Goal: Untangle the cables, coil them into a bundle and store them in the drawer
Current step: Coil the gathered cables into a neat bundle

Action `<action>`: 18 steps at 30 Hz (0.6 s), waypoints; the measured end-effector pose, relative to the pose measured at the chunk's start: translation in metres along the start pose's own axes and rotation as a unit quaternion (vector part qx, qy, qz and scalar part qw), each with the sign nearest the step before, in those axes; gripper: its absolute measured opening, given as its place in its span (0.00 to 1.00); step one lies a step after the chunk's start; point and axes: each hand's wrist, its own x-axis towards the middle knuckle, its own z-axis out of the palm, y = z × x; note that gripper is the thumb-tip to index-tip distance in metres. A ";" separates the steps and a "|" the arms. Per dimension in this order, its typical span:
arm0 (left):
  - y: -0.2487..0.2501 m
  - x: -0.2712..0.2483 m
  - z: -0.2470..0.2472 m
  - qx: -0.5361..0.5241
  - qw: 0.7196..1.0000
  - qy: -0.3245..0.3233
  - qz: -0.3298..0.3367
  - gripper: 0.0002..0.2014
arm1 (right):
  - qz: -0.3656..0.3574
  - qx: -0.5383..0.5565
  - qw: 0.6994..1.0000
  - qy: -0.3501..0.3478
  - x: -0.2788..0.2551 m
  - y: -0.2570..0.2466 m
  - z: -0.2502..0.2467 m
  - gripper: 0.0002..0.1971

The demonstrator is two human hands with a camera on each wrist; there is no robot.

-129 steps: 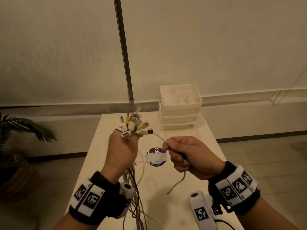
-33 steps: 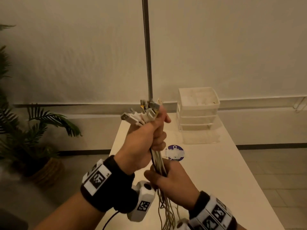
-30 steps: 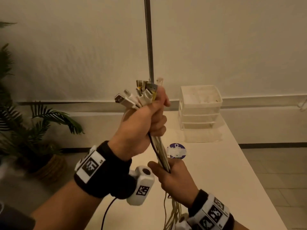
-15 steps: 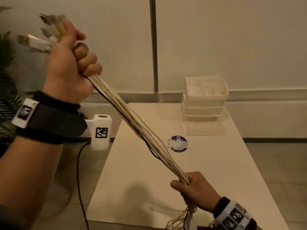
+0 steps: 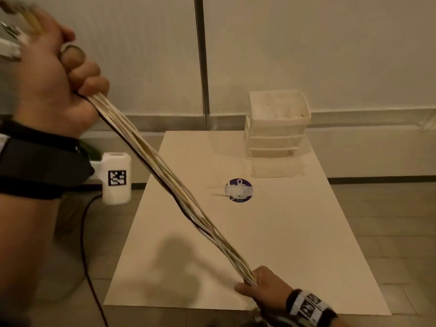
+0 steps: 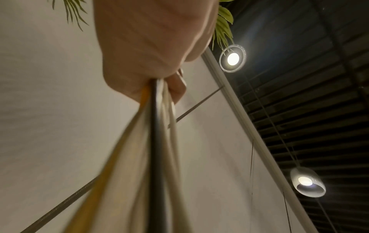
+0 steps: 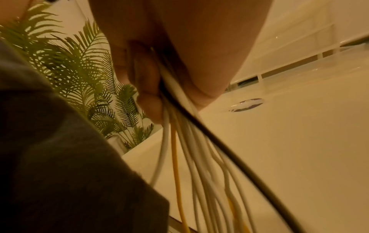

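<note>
Two hands stretch one bunch of cables (image 5: 174, 192) into a taut diagonal across the head view. At the upper left of the frame the left hand (image 5: 49, 74) is raised in a fist, fingers curled tight round the bunch, with blurred connector plugs (image 5: 9, 47) sticking out past its top at the frame's left edge. A black wristband (image 5: 40, 166) wraps that wrist, and a white camera block with a square marker (image 5: 116, 178) hangs below it. From the fist the cables, mostly white with one black and some yellow, run down and right over the white table (image 5: 295, 244). At the lower right of the frame, near the table's front edge, the right hand (image 5: 264, 286) closes round the lower end of the bunch; the right wrist view shows the loose strands fanning out below its fingers (image 7: 147, 88). Mid-table lies a purple round sticker (image 5: 239, 191) under a strip of white tape. At the upper right of the table stands a white plastic drawer unit (image 5: 277, 128), its bottom drawer (image 5: 276, 166) pulled out toward the front. Fern-like plant leaves (image 7: 79, 71) show at the left of the right wrist view.
</note>
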 end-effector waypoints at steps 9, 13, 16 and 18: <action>-0.088 -0.042 0.091 0.047 0.988 -0.036 -0.141 0.16 | -0.131 -0.021 0.991 -0.009 -0.023 -0.066 -0.048 0.49; -0.094 -0.049 0.108 0.027 0.987 -0.066 -0.141 0.16 | -0.271 0.035 0.962 -0.010 -0.012 -0.146 -0.016 0.30; -0.069 -0.040 0.100 0.037 0.988 -0.085 -0.124 0.16 | -0.234 0.045 0.969 -0.064 -0.006 -0.155 -0.004 0.14; -0.049 -0.033 0.082 0.048 0.990 -0.068 -0.112 0.17 | -0.200 0.040 0.975 -0.087 -0.012 -0.139 -0.010 0.20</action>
